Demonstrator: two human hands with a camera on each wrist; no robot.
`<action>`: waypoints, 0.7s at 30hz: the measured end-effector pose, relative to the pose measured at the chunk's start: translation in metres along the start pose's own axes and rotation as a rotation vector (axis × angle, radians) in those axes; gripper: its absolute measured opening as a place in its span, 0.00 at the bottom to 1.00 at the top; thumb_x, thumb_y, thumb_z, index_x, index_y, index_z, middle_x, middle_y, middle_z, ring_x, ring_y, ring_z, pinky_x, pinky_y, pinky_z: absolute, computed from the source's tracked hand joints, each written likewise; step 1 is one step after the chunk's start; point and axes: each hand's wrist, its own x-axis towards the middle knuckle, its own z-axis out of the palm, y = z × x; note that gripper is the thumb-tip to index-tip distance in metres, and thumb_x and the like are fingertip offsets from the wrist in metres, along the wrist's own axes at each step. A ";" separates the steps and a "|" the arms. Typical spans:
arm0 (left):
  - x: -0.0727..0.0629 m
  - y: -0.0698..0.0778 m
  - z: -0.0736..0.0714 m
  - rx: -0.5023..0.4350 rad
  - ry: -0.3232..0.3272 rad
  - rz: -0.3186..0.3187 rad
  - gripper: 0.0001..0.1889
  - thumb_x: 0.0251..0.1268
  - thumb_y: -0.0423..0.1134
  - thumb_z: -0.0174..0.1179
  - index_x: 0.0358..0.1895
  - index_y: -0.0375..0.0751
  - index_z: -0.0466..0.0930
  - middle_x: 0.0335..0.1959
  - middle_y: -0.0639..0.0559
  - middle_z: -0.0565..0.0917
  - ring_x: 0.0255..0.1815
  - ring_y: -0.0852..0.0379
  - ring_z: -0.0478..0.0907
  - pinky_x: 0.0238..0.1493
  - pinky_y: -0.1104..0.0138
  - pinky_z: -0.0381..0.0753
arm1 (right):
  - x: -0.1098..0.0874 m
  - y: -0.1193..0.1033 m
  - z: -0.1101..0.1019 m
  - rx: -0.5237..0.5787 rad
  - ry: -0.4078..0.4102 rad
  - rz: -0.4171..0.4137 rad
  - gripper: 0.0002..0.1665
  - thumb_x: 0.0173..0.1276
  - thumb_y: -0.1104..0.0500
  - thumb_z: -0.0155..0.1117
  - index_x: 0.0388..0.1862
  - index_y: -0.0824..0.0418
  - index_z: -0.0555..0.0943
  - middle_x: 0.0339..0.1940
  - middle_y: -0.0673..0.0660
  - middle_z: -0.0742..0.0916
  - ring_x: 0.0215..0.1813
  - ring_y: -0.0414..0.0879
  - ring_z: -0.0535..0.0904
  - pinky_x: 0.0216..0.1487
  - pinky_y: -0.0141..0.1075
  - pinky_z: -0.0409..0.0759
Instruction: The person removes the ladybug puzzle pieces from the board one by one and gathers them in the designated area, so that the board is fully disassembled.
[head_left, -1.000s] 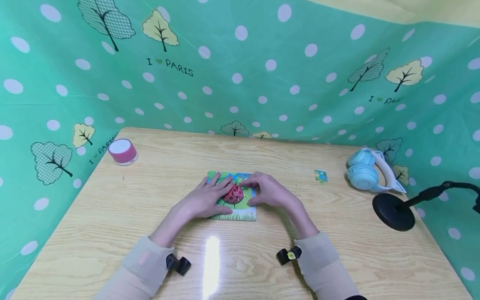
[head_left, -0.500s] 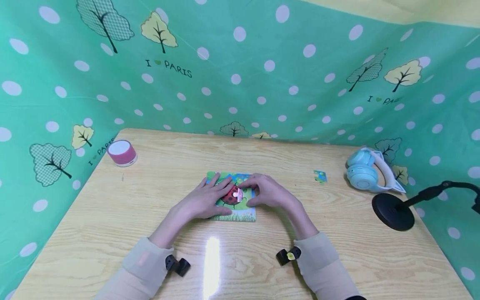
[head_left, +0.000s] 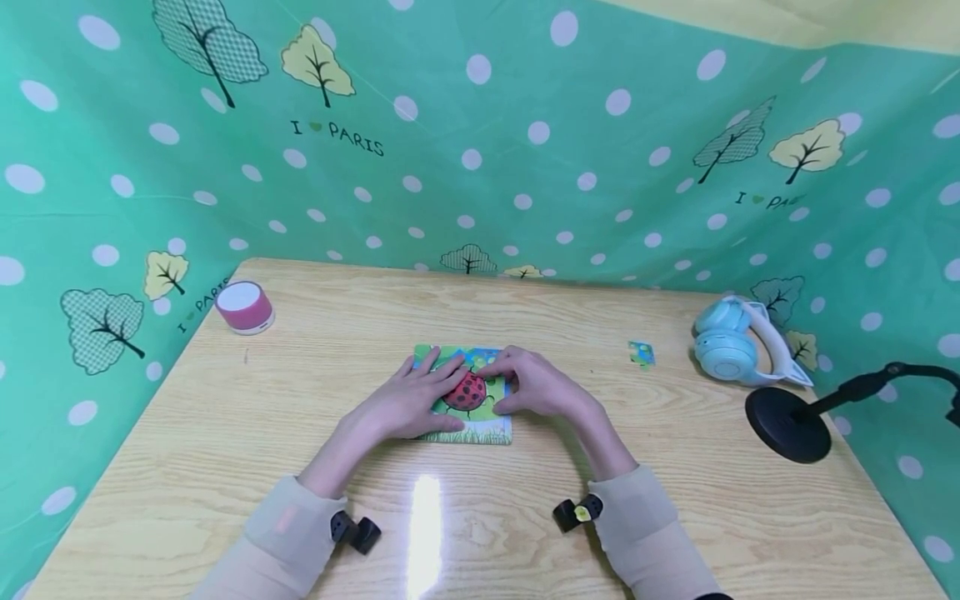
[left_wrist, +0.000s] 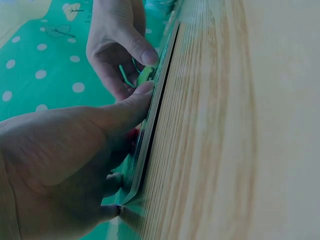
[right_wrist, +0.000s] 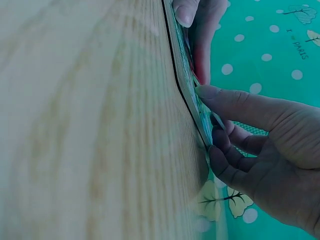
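Forearms (head_left: 277, 533) reach in from near left and near right, left hand (head_left: 397, 404) spread, right hand (head_left: 536, 382) pinching.
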 end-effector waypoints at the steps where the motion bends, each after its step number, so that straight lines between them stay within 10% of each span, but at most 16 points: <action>1: 0.000 0.000 0.000 -0.001 0.000 -0.001 0.46 0.69 0.64 0.60 0.83 0.49 0.54 0.87 0.51 0.47 0.87 0.37 0.36 0.85 0.37 0.38 | 0.000 0.000 0.000 0.000 0.000 0.000 0.33 0.58 0.64 0.79 0.65 0.55 0.84 0.49 0.54 0.83 0.42 0.47 0.74 0.41 0.32 0.75; 21: 0.000 0.000 -0.001 -0.002 -0.011 -0.008 0.46 0.69 0.64 0.60 0.83 0.49 0.54 0.87 0.51 0.46 0.87 0.37 0.36 0.85 0.38 0.37 | 0.001 0.002 -0.002 -0.026 -0.004 -0.016 0.33 0.59 0.60 0.80 0.64 0.55 0.84 0.45 0.51 0.84 0.41 0.44 0.73 0.41 0.31 0.76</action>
